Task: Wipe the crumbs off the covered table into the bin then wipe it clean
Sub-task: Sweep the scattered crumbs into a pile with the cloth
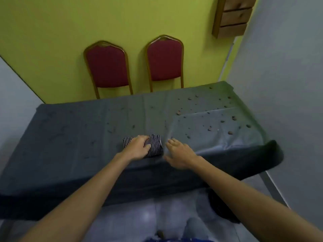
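A dark grey cloth covers the table [73, 137]. Brown crumbs [209, 128] lie scattered over its right half, with a few small ones near the middle. A folded black-and-white striped rag [154, 145] sits near the front edge at the centre. My left hand [138, 148] rests on top of the rag, fingers spread over it. My right hand [180, 153] lies flat on the table cover just right of the rag, fingers relaxed and holding nothing. A dark round object, possibly the bin [222, 210], shows under the table's front right, mostly hidden.
Two red padded chairs [108, 67] [165, 60] stand against the yellow wall behind the table. A grey wall [288, 102] runs close along the table's right side. A wooden shelf unit [232, 16] hangs at the top right. The cover's front right corner [272, 154] curls upward.
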### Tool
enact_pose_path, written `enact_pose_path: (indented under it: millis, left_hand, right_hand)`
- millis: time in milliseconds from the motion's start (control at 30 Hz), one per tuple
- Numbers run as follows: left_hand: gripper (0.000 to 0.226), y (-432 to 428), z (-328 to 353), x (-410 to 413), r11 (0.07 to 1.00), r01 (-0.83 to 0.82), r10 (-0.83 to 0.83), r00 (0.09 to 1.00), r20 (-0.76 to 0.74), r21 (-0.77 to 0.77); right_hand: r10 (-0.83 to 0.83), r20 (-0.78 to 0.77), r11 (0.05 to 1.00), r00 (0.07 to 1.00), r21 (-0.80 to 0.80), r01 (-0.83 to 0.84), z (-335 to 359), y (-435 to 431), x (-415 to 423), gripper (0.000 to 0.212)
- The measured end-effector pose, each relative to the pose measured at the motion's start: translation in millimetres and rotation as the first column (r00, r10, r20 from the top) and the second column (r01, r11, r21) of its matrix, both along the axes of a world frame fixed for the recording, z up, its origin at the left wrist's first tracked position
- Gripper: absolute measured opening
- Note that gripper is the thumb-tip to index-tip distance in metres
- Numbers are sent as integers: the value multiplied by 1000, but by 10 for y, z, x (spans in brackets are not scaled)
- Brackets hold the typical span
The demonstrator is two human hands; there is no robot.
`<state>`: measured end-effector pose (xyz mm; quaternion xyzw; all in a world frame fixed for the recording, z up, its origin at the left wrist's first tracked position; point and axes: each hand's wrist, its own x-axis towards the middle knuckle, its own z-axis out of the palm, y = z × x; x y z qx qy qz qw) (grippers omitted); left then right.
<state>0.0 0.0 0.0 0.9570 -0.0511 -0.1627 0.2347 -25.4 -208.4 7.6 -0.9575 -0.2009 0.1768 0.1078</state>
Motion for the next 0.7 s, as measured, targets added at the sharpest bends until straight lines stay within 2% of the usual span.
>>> enact_pose_path:
  millis: [100,233,433,567,700]
  left_hand:
    - [69,-32,-100,103,984,95,-85,994,-73,152]
    - [83,15,-227,229,968,104,-63,982,-179,228]
    - [107,39,-287,377,937,161,-115,980,-159,310]
    - [112,-8,-250,512,916,141,-87,984,-156,376]
    - [111,-42,-211,609,909,107,-18,976,-218,402]
  right_hand:
    - [-34,-46,999,998,-28,33,-97,-62,0,69]
    - [-70,-60,997,996,-25,69,-262,-185,55,74]
    - [-122,-6,992,992,17,122,-394,-557,210,79]
    - [-129,-16,992,991,-6,129,-463,-836,334,79]
    - [-130,-42,991,991,12,131,-550,-1002,439,78]
